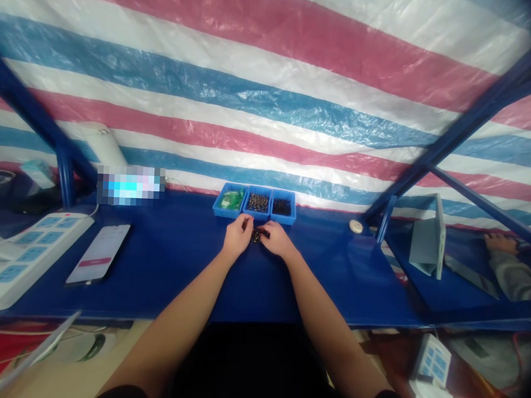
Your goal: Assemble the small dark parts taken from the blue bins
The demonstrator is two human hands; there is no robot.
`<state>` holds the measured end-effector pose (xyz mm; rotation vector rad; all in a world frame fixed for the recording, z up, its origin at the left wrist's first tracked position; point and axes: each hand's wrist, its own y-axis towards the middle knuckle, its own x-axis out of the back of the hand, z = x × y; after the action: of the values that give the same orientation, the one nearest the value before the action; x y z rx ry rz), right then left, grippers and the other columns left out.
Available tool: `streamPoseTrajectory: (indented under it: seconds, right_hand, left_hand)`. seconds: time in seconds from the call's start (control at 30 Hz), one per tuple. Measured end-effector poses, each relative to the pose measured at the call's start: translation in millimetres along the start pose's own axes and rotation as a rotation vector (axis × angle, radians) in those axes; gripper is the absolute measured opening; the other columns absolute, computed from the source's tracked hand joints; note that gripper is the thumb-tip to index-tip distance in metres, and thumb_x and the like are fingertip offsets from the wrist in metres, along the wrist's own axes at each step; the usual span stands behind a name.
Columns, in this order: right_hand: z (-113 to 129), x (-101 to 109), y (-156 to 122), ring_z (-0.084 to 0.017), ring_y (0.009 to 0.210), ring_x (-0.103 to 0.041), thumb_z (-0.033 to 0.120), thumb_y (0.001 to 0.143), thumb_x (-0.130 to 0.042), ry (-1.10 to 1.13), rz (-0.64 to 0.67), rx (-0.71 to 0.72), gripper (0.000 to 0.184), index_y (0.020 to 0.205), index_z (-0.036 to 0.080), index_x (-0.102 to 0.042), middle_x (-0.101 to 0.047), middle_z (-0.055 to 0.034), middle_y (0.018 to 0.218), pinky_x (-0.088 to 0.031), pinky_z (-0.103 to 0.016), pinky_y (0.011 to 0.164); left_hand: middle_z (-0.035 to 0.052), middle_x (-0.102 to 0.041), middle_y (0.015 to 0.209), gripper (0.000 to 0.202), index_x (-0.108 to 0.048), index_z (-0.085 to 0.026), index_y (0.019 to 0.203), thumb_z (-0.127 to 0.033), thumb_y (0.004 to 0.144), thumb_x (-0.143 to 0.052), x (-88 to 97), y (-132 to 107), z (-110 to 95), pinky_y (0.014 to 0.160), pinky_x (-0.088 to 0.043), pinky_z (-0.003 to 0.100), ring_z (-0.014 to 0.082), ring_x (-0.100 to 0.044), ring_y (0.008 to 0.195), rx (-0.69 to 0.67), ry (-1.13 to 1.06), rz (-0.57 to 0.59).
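Small dark parts (257,237): heaped on the surface (261,287) between left grip (237,237) and right grip (278,238); blue trays (284,220) just beyond. Whether either is pinched closed cannot be told. Fingertip handling apparently in hand; delicate pinching seemingly required.

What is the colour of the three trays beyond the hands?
The trays are blue, best seen in the head view.

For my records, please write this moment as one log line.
left hand: pinched, contents unclear | right hand: at small parts | blue trays: beyond hands
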<state>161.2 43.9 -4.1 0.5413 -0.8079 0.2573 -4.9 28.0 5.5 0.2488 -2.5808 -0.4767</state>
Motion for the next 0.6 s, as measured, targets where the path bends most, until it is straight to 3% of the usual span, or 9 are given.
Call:
streamPoseTrajectory:
  seconds: [0.2, 0.33, 0.47, 0.6]
  right_hand:
    - [1.2, 5.0, -0.5, -0.017, 0.082, -0.058, 0.014, 0.08, -0.062, 0.031, 0.005, -0.033, 0.016, 0.092, 0.018, -0.071, -0.063, -0.0058, 0.087, -0.047, -0.032, 0.08]
    - [0.6, 7.1, -0.2, -0.014, 0.07, -0.059, 0.019, 0.079, -0.064, 0.198, -0.056, -0.133, 0.012, 0.089, 0.019, -0.07, -0.066, -0.0028, 0.082, -0.049, -0.029, 0.072]
    - [3.4, 6.3, 1.5, -0.016, 0.071, -0.063, 0.032, 0.078, -0.065, 0.44, -0.196, -0.25, 0.017, 0.089, 0.019, -0.07, -0.07, -0.0028, 0.081, -0.051, -0.029, 0.071]
    - [8.6, 6.3, 3.4, -0.017, 0.072, -0.065, 0.04, 0.074, -0.069, 0.577, -0.254, -0.288, 0.025, 0.086, 0.018, -0.07, -0.071, -0.0044, 0.081, -0.052, -0.03, 0.071]
  left_hand:
    - [-0.002, -0.067, 0.072, 0.022, -0.062, -0.022, 0.095, -0.036, 0.09, -0.046, 1.7, -0.5, -1.6, 0.07, -0.047, 0.025, 0.0141, -0.063, 0.068, -0.007, 0.013, 0.039]
    - [-0.0004, -0.069, 0.078, 0.023, -0.065, -0.022, 0.095, -0.037, 0.089, -0.048, 1.3, -0.9, -1.2, 0.07, -0.047, 0.025, 0.0144, -0.063, 0.07, -0.038, 0.03, 0.068]
    - [0.0, -0.069, 0.079, 0.023, -0.067, -0.022, 0.098, -0.035, 0.087, -0.051, -1.6, -2.1, 0.2, 0.07, -0.049, 0.026, 0.0141, -0.063, 0.068, -0.084, 0.015, 0.1]
    - [-0.0002, -0.067, 0.075, 0.025, -0.067, -0.021, 0.099, -0.037, 0.086, -0.053, -2.9, -2.9, 0.3, 0.066, -0.049, 0.025, 0.0134, -0.061, 0.065, -0.091, -0.007, 0.134]
